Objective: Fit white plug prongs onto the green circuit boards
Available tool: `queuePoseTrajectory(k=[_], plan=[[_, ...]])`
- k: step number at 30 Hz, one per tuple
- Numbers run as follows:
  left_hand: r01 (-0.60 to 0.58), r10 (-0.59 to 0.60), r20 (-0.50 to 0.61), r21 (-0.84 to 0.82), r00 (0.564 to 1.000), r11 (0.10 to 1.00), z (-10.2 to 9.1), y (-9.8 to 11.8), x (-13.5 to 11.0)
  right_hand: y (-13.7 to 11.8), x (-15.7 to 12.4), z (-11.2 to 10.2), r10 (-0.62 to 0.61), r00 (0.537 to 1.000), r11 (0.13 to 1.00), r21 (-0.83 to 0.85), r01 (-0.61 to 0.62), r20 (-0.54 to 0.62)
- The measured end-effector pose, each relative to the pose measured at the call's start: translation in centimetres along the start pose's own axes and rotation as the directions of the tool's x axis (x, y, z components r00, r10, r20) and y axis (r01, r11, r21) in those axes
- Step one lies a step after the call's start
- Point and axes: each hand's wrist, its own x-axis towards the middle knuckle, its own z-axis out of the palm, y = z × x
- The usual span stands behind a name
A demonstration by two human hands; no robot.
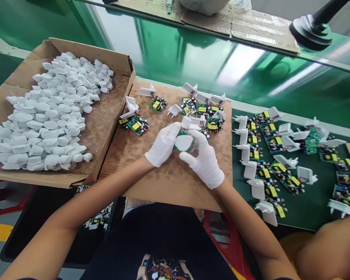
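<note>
Fingers of the gloved left hand [163, 144] pinch the left side of a green circuit board [189, 148] as I watch from afar through the head view; the gloved right hand [204, 159] is curved open at the board's right, its thumb spread well apart from the forefinger, and I cannot tell whether its fingertips touch the board; a flat white piece [183, 143] lies on the board's upper face, and a white plug housing [191, 122] sits just beyond it, between the two hands; all this is above a brown cardboard sheet [163, 182], near its middle. Farther back on that sheet I see more boards with white plug housings, a pair [138, 125] at the left, a single one [159, 104] beside it and a close cluster [202, 110] at the right; to my left a cardboard tray [100, 116] holds a large heap of white pieces [55, 112]; to my right a dark green surface [317, 194] carries rows of boards [253, 139] with yellow parts; another person's arm [332, 249], blurred, enters at the lower right corner; a black stand base [312, 33] rests at the upper right.
</note>
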Motion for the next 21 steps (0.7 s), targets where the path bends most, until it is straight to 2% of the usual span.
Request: queuePoseTrajectory(k=[2, 4, 7, 10, 12, 14, 17, 21], plan=[[-0.013, 0.013, 0.004, -0.001, 1.000, 1.000, -0.19, -0.03, 0.11, 0.21, 0.10, 0.14, -0.107, 0.994, 0.979, -0.176, 0.105, -0.005], [0.068, -0.066, 0.059, -0.033, 0.996, 0.997, -0.34, -0.11, 0.15, 0.33, 0.24, 0.16, -0.158, 0.987, 0.943, -0.296, 0.153, 0.007], [0.210, -0.179, 0.212, -0.133, 0.961, 0.969, -0.40, -0.29, 0.22, 0.40, 0.43, -0.02, -0.181, 0.982, 0.909, -0.389, 0.149, -0.046], [0.217, -0.151, 0.313, -0.189, 0.938, 0.958, -0.32, -0.41, 0.31, 0.43, 0.45, -0.27, -0.165, 0.975, 0.903, -0.422, 0.087, -0.152], [0.163, -0.119, 0.324, -0.114, 0.939, 0.980, -0.27, -0.36, 0.28, 0.45, 0.39, -0.36, -0.163, 0.964, 0.898, -0.435, 0.057, -0.211], [0.052, -0.068, 0.302, 0.060, 0.951, 0.997, -0.27, -0.21, 0.17, 0.50, 0.31, -0.35, -0.185, 0.952, 0.891, -0.450, 0.057, -0.245], [-0.095, 0.004, 0.265, 0.332, 0.964, 0.939, -0.33, 0.05, -0.02, 0.66, 0.22, -0.21, -0.237, 0.935, 0.882, -0.461, 0.094, -0.263], [-0.119, 0.018, 0.213, 0.475, 0.977, 0.872, -0.20, 0.16, -0.15, 0.97, 0.19, 0.03, -0.238, 0.940, 0.882, -0.460, 0.104, -0.243]])
